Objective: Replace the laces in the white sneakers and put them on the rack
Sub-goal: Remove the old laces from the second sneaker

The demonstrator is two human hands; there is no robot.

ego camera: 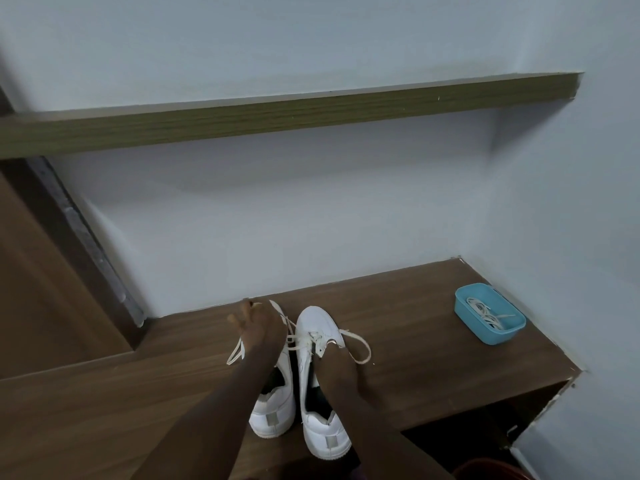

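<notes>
Judging by the head view, relacing is unfinished and racking is left. The smooth white sneakers (pixel 313 323) stand near the desk's (pixel 415 323) front edge; one flat lace (pixel 235 353) is pinched by the left hand (pixel 258 325), a second lace (pixel 356 339) seemingly by the right hand (pixel 334 358). More laces (pixel 485 313) are coiled in a blue plastic tray (pixel 471 322) toward the right edge.

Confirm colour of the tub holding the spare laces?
Light blue tub, shown best in the head view.
</notes>
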